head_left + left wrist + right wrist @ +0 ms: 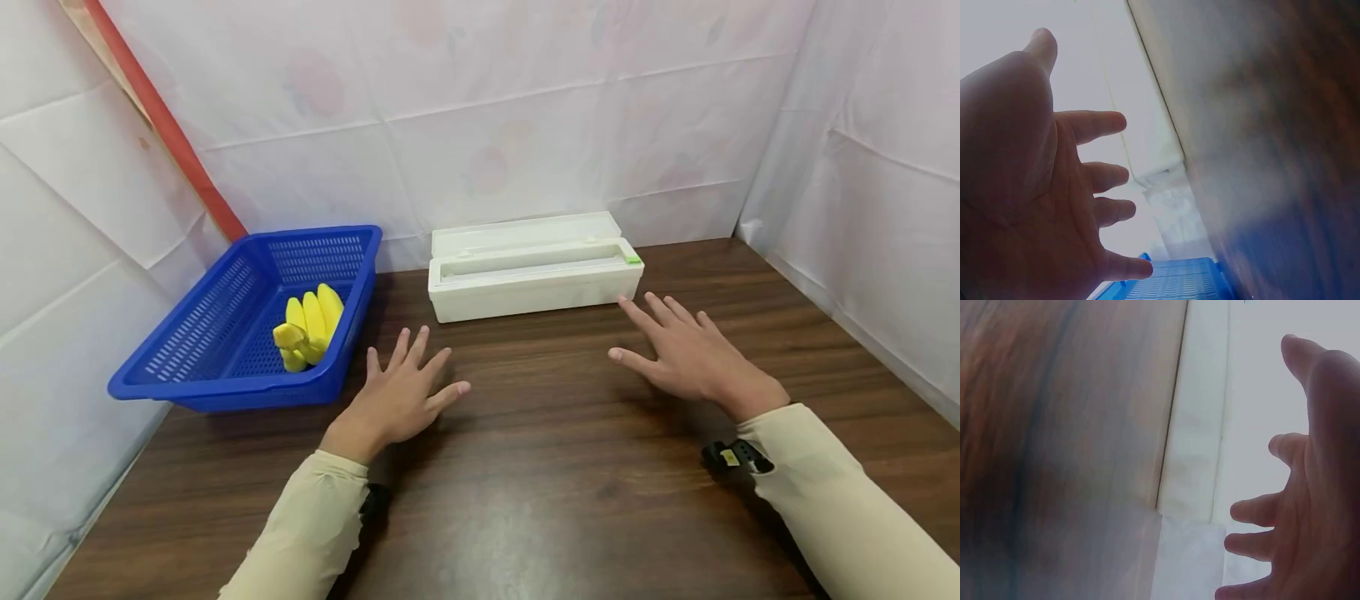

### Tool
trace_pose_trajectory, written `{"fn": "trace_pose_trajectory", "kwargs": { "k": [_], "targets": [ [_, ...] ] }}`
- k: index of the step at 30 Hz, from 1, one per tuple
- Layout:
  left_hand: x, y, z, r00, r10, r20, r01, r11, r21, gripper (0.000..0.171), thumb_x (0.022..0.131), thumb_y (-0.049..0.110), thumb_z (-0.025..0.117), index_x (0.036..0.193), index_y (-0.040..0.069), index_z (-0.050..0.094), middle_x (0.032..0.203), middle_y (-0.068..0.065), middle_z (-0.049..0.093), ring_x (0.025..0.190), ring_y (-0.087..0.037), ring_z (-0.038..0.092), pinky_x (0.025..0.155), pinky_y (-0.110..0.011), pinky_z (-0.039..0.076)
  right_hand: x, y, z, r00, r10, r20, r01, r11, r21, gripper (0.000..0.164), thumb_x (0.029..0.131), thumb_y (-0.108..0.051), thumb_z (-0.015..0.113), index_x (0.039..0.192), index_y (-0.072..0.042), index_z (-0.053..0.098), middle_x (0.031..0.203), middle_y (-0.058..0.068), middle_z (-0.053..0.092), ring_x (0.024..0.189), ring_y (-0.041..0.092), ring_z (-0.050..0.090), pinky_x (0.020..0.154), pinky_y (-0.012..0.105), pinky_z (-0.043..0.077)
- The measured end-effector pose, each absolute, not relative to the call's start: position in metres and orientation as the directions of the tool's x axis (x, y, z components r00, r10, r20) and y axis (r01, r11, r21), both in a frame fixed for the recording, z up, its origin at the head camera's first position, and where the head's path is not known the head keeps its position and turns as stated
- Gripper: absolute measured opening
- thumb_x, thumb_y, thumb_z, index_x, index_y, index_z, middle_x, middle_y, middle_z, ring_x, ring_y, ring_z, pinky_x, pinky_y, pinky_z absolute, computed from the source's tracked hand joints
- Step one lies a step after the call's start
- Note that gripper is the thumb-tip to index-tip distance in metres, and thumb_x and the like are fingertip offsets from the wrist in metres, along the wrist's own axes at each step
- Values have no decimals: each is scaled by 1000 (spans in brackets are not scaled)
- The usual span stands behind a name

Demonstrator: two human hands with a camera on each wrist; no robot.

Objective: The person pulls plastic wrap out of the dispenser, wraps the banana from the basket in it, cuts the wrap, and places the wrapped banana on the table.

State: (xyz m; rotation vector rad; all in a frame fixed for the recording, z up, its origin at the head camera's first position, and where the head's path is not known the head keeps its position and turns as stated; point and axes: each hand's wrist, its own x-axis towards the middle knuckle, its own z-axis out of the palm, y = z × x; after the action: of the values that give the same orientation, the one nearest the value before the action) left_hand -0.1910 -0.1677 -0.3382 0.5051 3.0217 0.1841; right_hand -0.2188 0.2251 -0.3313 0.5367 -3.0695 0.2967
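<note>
I note left grip [397, 404] and right grip [690, 362] empty, fingers [417, 346] spread. Beyond, on the brown wood-grain worktop [540, 450], a long white box [536, 293], lid [517, 235] raised: probably light, stiff; hold both ends. Left: blue perforated plastic basket [187, 390], yellow bananas [315, 318] inside.

The left hand [397, 398] hovers palm down over the surface [540, 467], nearer its left edge than its right, fingers spread toward the back edge and thumb pointing inward. The right hand [690, 358] hovers on the side of the right edge, its fingers apart and slanting toward the back edge, thumb also turned inward. Both sleeved forearms [832, 492] reach in from the near side, well apart, hands holding nothing.
</note>
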Motion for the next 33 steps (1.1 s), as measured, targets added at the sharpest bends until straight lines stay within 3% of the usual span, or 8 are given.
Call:
{"fn": "trace_pose_trajectory", "kwargs": {
  "k": [12,18,21,26,33],
  "targets": [
    [-198,-156,-335,-934,355,-47,349,931,111,83,97,73,25,154,15,41,163,-19,20,149,-43,15,113,-69,14,-233,218,-331,-930,-358,83,-367,914,-171,88,95,-75,32,163,-21,15,162,24,20,145,48,21,109,73,16],
    [-206,-151,-334,-923,385,4,383,917,107,77,99,70,29,149,14,50,159,-16,33,147,-38,27,114,-64,21,-241,215,-329,-902,-391,183,-420,894,-156,76,101,-59,45,159,-13,29,155,24,35,136,46,40,102,68,34],
    [-209,-149,-332,-911,407,73,413,905,107,71,101,65,35,142,11,57,151,-16,46,141,-35,39,112,-61,28,-244,210,-327,-902,-375,211,-412,895,-172,69,101,-49,52,156,-11,36,150,23,43,131,44,47,97,65,40],
    [-217,-144,-327,-884,432,176,450,890,76,60,102,57,45,134,11,64,133,-12,62,123,-32,57,103,-55,41,-251,200,-324,-920,-326,215,-373,899,-232,60,101,-42,55,151,-10,44,146,20,48,131,39,48,98,61,42],
    [-229,-139,-325,-861,458,223,477,878,40,48,102,47,54,129,11,67,123,-10,68,109,-31,65,93,-51,49,-264,189,-320,-921,-309,239,-367,893,-261,50,101,-37,54,143,-10,55,143,16,53,132,35,49,98,60,43]
  ]
}}
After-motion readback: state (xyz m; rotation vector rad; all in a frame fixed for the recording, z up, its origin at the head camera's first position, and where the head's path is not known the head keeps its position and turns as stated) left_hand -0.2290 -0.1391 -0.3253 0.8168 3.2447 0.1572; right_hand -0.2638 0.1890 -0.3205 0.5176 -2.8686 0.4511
